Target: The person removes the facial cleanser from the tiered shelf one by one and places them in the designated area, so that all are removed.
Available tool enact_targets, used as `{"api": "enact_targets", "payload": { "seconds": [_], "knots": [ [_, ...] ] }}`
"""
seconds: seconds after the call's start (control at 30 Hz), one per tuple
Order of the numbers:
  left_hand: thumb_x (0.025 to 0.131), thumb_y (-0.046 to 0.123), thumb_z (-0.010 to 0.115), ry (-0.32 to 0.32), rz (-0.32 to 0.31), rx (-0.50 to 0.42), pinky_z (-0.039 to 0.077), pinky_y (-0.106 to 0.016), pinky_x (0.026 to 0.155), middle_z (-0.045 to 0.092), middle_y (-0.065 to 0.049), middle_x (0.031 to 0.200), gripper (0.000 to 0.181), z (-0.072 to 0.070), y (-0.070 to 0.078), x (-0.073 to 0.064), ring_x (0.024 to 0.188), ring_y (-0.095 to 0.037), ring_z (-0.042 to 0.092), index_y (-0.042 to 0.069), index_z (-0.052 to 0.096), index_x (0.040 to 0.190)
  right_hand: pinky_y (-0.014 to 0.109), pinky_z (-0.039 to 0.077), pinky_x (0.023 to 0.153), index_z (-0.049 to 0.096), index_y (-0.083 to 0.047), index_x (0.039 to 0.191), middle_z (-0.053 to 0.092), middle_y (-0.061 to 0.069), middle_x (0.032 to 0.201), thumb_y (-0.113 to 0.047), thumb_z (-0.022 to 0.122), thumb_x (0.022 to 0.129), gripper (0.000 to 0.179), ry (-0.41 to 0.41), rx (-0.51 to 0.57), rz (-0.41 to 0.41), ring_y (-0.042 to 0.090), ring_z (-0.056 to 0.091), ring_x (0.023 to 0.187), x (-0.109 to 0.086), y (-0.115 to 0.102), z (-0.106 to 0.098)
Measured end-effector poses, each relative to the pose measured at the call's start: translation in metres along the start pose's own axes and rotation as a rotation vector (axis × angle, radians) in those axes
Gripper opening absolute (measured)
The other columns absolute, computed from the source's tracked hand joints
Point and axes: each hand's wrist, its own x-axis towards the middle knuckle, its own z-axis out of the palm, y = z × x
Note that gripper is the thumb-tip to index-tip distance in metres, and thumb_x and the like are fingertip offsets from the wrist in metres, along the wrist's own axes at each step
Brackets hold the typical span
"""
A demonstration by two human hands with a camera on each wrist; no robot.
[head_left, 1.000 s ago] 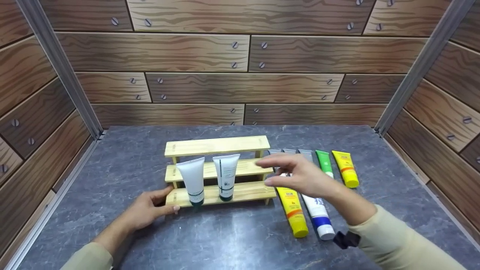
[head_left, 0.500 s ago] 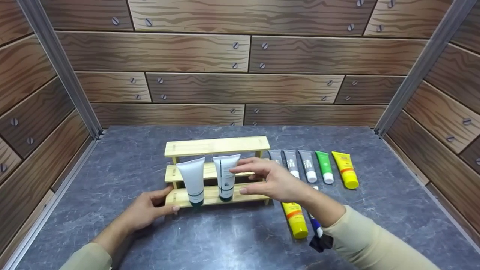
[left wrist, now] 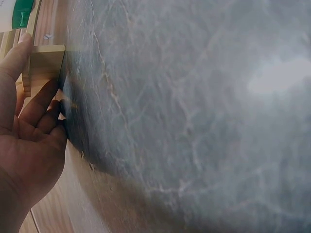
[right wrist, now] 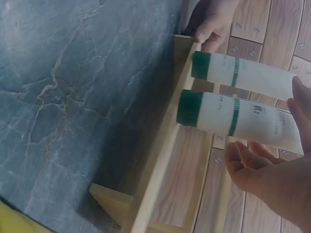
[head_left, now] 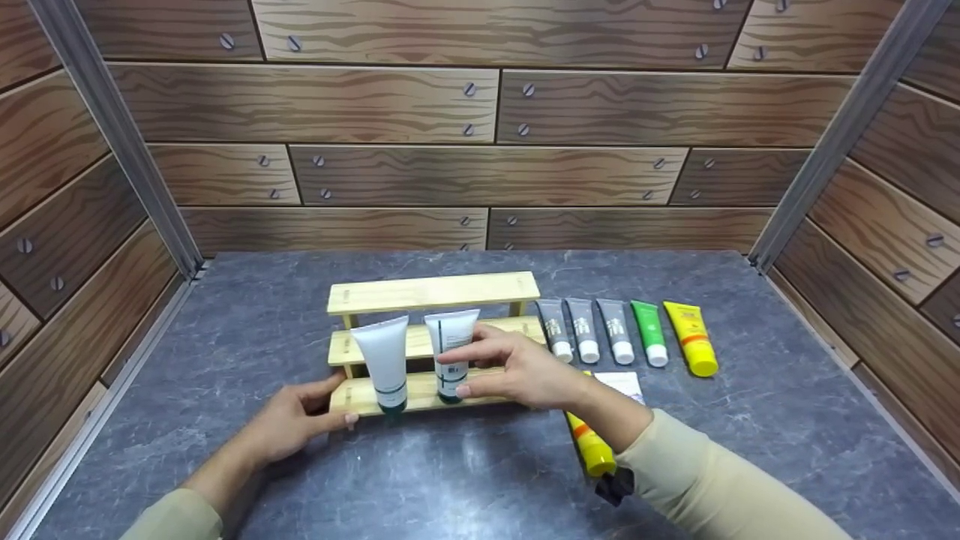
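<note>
A three-step wooden rack [head_left: 435, 291] stands on the table. On its lowest step two white squeeze tubes with green caps stand cap down: the left tube [head_left: 382, 364] and the right tube [head_left: 448, 330]. My left hand [head_left: 289, 421] grips the rack's left end, thumb on the front of the low step and other fingers behind. Extended fingers of my right hand [head_left: 529, 369] reach across the right tube from its right side. In the right wrist view, fingers lie beside this tube [right wrist: 218, 114]; contact is hard to tell.
Right of the rack lie three grey tubes [head_left: 583, 330], a green tube [head_left: 649, 334] and a yellow tube [head_left: 691, 339]. Nearer, my right forearm partly covers another yellow tube [head_left: 591, 442] and a white tube [head_left: 621, 384]. Wood-patterned walls [head_left: 480, 172] enclose the table.
My right hand has moved left, from the rack's right end to the right tube. My left hand, the rack and both tubes on it stay in place.
</note>
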Motion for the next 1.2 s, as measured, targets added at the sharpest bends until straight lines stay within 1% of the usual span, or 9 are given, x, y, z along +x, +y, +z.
{"api": "enact_targets", "payload": {
  "seconds": [0.23, 0.4, 0.53, 0.63, 0.7, 0.83, 1.0, 1.03, 1.2],
  "knots": [
    [0.095, 0.021, 0.083, 0.004, -0.001, 0.006, 0.046, -0.047, 0.112, 0.049, -0.031, 0.152, 0.076, 0.000, 0.002, 0.000, 0.138, -0.040, 0.055, -0.010, 0.044, 0.153, 0.051, 0.053, 0.103, 0.070, -0.014, 0.142, 0.060, 0.009, 0.127, -0.010, 0.081, 0.095, 0.049, -0.033, 0.047, 0.020, 0.025, 0.059, 0.117, 0.003, 0.006, 0.004],
    [0.094, 0.025, 0.084, 0.009, -0.022, 0.028, 0.046, -0.049, 0.113, 0.050, -0.030, 0.152, 0.078, 0.000, 0.003, 0.000, 0.138, -0.040, 0.055, -0.009, 0.045, 0.153, 0.041, 0.055, 0.098, 0.070, -0.019, 0.142, 0.060, 0.006, 0.128, -0.008, 0.081, 0.095, 0.050, -0.006, 0.023, 0.040, 0.023, 0.059, 0.115, 0.003, 0.006, 0.004],
    [0.094, 0.030, 0.084, 0.012, -0.063, 0.035, 0.046, -0.049, 0.113, 0.050, -0.028, 0.153, 0.081, 0.000, 0.004, 0.001, 0.138, -0.039, 0.056, -0.007, 0.045, 0.154, 0.040, 0.056, 0.098, 0.068, -0.013, 0.145, 0.061, 0.009, 0.133, -0.005, 0.080, 0.094, 0.052, 0.004, 0.067, 0.058, 0.023, 0.062, 0.116, 0.004, 0.007, 0.003],
    [0.093, 0.031, 0.085, 0.017, -0.079, 0.033, 0.046, -0.050, 0.114, 0.050, -0.027, 0.154, 0.082, 0.000, 0.004, 0.001, 0.139, -0.039, 0.055, -0.005, 0.045, 0.154, 0.038, 0.059, 0.094, 0.064, -0.009, 0.147, 0.065, 0.013, 0.133, -0.003, 0.080, 0.094, 0.056, -0.011, 0.115, 0.073, 0.025, 0.067, 0.111, 0.003, 0.008, 0.002],
    [0.093, 0.031, 0.085, 0.022, -0.082, 0.033, 0.045, -0.051, 0.114, 0.050, -0.027, 0.154, 0.081, 0.000, 0.005, 0.001, 0.139, -0.039, 0.055, -0.005, 0.046, 0.154, 0.032, 0.061, 0.087, 0.062, -0.008, 0.149, 0.068, 0.015, 0.128, -0.003, 0.079, 0.095, 0.057, -0.026, 0.133, 0.086, 0.025, 0.070, 0.105, 0.000, 0.009, 0.002],
    [0.092, 0.031, 0.086, 0.033, -0.093, 0.043, 0.043, -0.052, 0.116, 0.050, -0.025, 0.155, 0.081, 0.001, 0.005, 0.000, 0.141, -0.039, 0.053, -0.004, 0.047, 0.154, 0.034, 0.062, 0.084, 0.062, -0.007, 0.148, 0.072, 0.016, 0.117, -0.004, 0.077, 0.096, 0.054, -0.030, 0.127, 0.098, 0.024, 0.070, 0.099, -0.007, 0.011, -0.002],
    [0.092, 0.029, 0.086, 0.037, -0.087, 0.047, 0.040, -0.052, 0.118, 0.050, -0.025, 0.155, 0.079, 0.001, 0.006, -0.001, 0.142, -0.039, 0.052, -0.004, 0.047, 0.154, 0.037, 0.062, 0.084, 0.063, -0.009, 0.147, 0.071, 0.014, 0.115, -0.008, 0.073, 0.101, 0.047, -0.001, 0.089, 0.102, 0.024, 0.067, 0.096, -0.018, 0.010, -0.009],
    [0.093, 0.029, 0.085, 0.036, -0.082, 0.047, 0.040, -0.052, 0.118, 0.049, -0.026, 0.155, 0.079, 0.001, 0.006, -0.001, 0.142, -0.040, 0.052, -0.004, 0.047, 0.154, 0.036, 0.062, 0.081, 0.062, -0.009, 0.148, 0.070, 0.013, 0.114, -0.009, 0.071, 0.102, 0.047, 0.004, 0.080, 0.099, 0.024, 0.066, 0.096, -0.020, 0.010, -0.011],
    [0.094, 0.025, 0.085, 0.028, -0.061, 0.032, 0.042, -0.052, 0.117, 0.049, -0.027, 0.154, 0.078, 0.002, 0.006, -0.002, 0.141, -0.041, 0.052, -0.007, 0.046, 0.153, 0.037, 0.061, 0.083, 0.048, -0.009, 0.158, 0.065, 0.016, 0.118, -0.010, 0.066, 0.106, 0.055, 0.023, 0.079, 0.082, 0.029, 0.065, 0.100, -0.033, 0.009, -0.022]
  ]
}}
